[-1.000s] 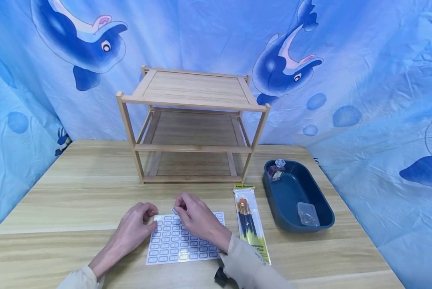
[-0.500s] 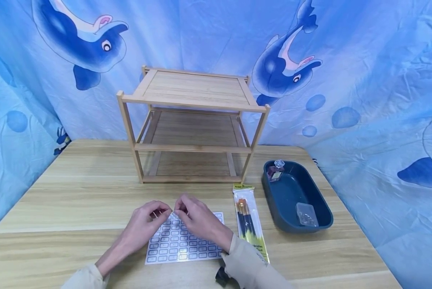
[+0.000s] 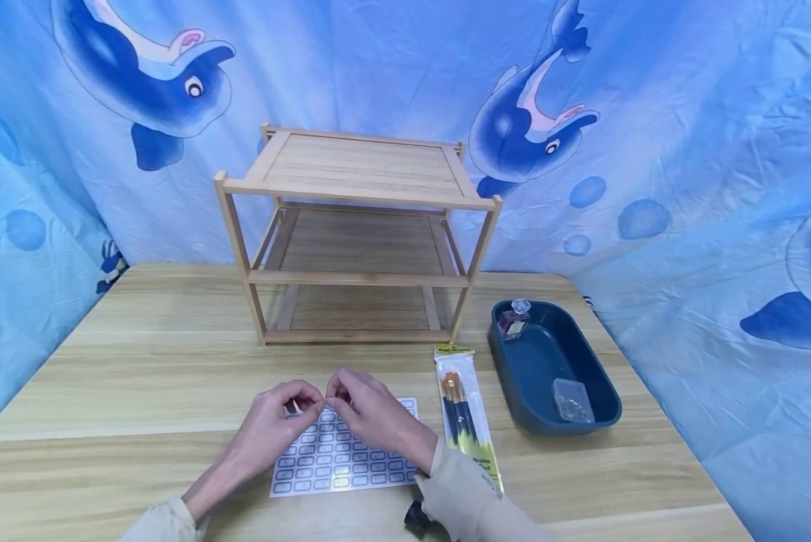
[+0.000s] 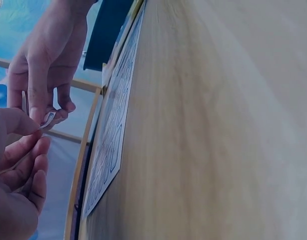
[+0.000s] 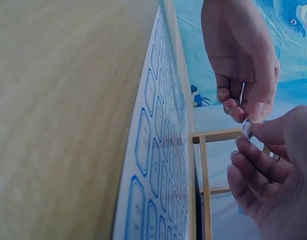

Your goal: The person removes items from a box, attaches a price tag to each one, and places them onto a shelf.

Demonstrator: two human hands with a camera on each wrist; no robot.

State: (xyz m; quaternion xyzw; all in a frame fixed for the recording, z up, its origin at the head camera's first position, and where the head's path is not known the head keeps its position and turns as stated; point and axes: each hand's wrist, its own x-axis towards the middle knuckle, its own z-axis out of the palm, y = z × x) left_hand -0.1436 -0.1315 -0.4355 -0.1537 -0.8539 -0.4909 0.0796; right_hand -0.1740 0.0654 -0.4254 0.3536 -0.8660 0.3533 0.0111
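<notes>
A small white sticker with a dark outline (image 4: 49, 119) is held between my two hands, slightly curled. My left hand (image 3: 269, 425) pinches one end between thumb and index finger. Fingertips of my right hand (image 3: 378, 418) pinch the sticker as well, close against the left ones. In the right wrist view the sticker (image 5: 247, 129) shows between the fingertips of both hands. Beneath them a white sheet of labels (image 3: 310, 473), printed with rows of blue-outlined rectangles, lies flat on the table; my right hand and forearm cover part of it.
A three-tier wooden shelf (image 3: 361, 278) stands behind the hands. To the right lies a pack of paintbrushes (image 3: 461, 410). Beyond it, a dark blue basin (image 3: 541, 384) holds a small bottle (image 3: 513, 322) and a clear plastic box (image 3: 572, 400). A black object (image 3: 416, 519) is by my right sleeve.
My left hand has moved right, from the sheet's left edge to the sticker in my right fingers, and now pinches it too. The right hand has stayed almost in place.
</notes>
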